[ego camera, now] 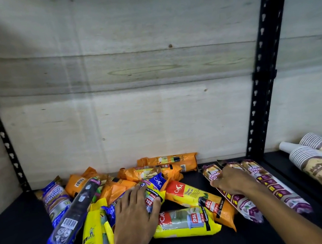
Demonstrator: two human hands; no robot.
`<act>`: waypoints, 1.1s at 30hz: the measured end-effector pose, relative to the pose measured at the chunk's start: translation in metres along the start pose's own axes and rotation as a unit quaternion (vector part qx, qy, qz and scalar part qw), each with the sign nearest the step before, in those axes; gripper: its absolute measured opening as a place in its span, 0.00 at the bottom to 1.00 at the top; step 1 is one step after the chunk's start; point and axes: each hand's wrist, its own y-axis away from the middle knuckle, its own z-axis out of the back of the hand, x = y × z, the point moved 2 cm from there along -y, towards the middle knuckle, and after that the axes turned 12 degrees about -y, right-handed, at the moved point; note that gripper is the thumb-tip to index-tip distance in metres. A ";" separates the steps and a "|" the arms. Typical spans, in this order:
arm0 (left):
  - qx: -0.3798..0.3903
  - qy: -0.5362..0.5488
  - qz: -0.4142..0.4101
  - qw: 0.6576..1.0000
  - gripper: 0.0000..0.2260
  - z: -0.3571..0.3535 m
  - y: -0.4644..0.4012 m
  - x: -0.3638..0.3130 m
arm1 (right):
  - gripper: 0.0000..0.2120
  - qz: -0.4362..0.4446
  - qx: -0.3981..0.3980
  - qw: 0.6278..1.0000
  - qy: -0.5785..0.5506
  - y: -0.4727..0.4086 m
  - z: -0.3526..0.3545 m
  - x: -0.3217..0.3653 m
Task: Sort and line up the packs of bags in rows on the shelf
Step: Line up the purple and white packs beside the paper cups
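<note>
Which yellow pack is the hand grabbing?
The left hand grips the small yellow pack marked 25L in the middle of the pile. The other yellow packs lie untouched: one flat in front, one at the left.

Single head view — forward and down, close over the shelf (18,240).

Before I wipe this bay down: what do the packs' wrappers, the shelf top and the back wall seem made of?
Yellow pack: glossy plastic film, crinkled and glinting. Shelf top: dark and matte; material unclear. Back wall: pale bare wood boards, with grain and knots.
</note>
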 end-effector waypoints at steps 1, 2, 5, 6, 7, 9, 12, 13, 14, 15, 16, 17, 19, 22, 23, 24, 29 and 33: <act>0.002 0.000 0.000 1.000 0.56 0.000 0.000 0.000 | 0.16 0.004 -0.015 1.000 0.004 -0.004 -0.001 -0.002; 0.003 -0.001 0.000 1.000 0.56 0.001 0.000 0.000 | 0.16 0.005 -0.034 0.999 0.009 -0.008 -0.002 -0.004; -0.004 -0.003 -0.001 1.000 0.55 0.001 0.000 -0.001 | 0.16 0.012 -0.084 0.995 0.050 -0.017 -0.007 -0.009; -0.008 -0.002 -0.002 1.000 0.55 0.001 0.000 -0.001 | 0.16 0.010 -0.096 0.993 0.061 -0.018 -0.007 -0.010; -0.011 -0.002 -0.004 1.000 0.54 0.001 0.000 -0.001 | 0.15 0.013 -0.105 0.992 0.073 -0.020 -0.009 -0.012; -0.013 0.002 -0.005 1.000 0.53 0.001 0.000 -0.001 | 0.17 0.022 -0.118 0.988 0.098 -0.022 -0.014 -0.015; -0.006 0.002 -0.008 1.000 0.51 0.002 0.001 -0.001 | 0.25 0.018 -0.133 0.987 0.087 -0.022 -0.020 -0.018; -0.003 0.000 -0.009 1.000 0.49 0.002 0.001 -0.001 | 0.27 0.016 -0.133 0.987 0.092 -0.020 -0.021 -0.018; -0.001 -0.002 -0.010 1.000 0.46 0.001 0.001 -0.001 | 0.28 0.016 -0.135 0.985 0.110 -0.017 -0.021 -0.017; 0.000 0.000 -0.010 1.000 0.45 0.001 0.001 -0.001 | 0.29 0.017 -0.143 0.981 0.133 -0.015 -0.022 -0.016; 0.000 0.002 -0.009 1.000 0.45 0.001 0.001 0.000 | 0.29 0.023 -0.156 0.975 0.155 -0.012 -0.021 -0.013; 0.001 0.002 -0.010 1.000 0.47 0.001 0.001 0.000 | 0.31 0.033 -0.167 0.971 0.165 -0.009 -0.022 -0.010; 0.001 0.000 -0.011 1.000 0.49 0.001 0.001 0.001 | 0.32 0.068 -0.154 0.976 0.137 -0.007 -0.025 -0.005; -0.004 0.003 -0.011 1.000 0.51 0.001 0.000 0.002 | 0.33 0.126 -0.048 0.991 0.017 -0.003 -0.030 0.006; -0.004 0.005 -0.010 1.000 0.52 0.001 0.000 0.002 | 0.33 0.133 -0.008 0.991 -0.015 -0.001 -0.032 0.010; -0.002 0.006 -0.009 1.000 0.53 0.001 0.001 0.002 | 0.34 0.131 0.029 0.990 -0.032 0.001 -0.033 0.013; 0.006 0.012 -0.003 1.000 0.57 0.003 0.001 0.001 | 0.38 0.113 0.108 0.987 -0.027 0.002 -0.039 0.025; -0.004 0.012 -0.001 1.000 0.56 0.002 0.000 0.002 | 0.28 0.125 0.099 0.987 -0.024 0.001 -0.040 0.029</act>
